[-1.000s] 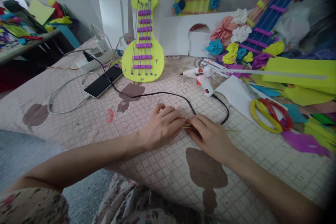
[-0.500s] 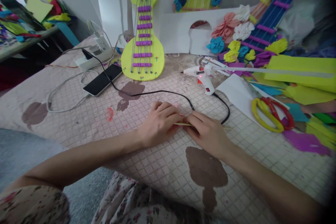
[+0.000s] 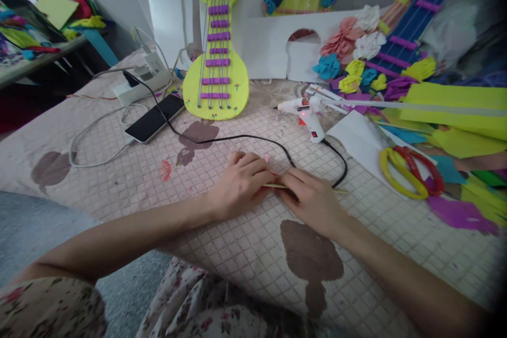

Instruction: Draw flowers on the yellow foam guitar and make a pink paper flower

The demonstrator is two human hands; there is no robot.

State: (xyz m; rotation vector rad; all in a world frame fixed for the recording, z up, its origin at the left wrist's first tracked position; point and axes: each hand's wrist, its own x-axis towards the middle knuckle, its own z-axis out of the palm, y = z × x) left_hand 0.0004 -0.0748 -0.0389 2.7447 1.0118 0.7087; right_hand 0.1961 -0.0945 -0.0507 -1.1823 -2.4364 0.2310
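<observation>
A thin wooden stick (image 3: pixel 276 186) lies across between my two hands, low over the checked tablecloth. My left hand (image 3: pixel 242 185) has its fingers curled round the stick's left part. On the right part, my right hand (image 3: pixel 311 198) is closed over it, and the stick's tip pokes out beyond that hand. A bit of reddish-pink material shows between the hands, mostly covered by the fingers. Behind my right hand a white glue gun (image 3: pixel 304 111) with a lit red light rests on the cloth, its black cable curving close to my fingers.
A yellow paper guitar (image 3: pixel 216 74) leans at the back. Left of it are a phone (image 3: pixel 154 119) and a power strip (image 3: pixel 142 84). Scissors with yellow and red handles (image 3: pixel 404 173), white paper (image 3: pixel 358 140) and coloured scraps lie at the right.
A little more of the reddish material shows between my hands. Otherwise both hands hold nearly the same place, and the view has shifted slightly.
</observation>
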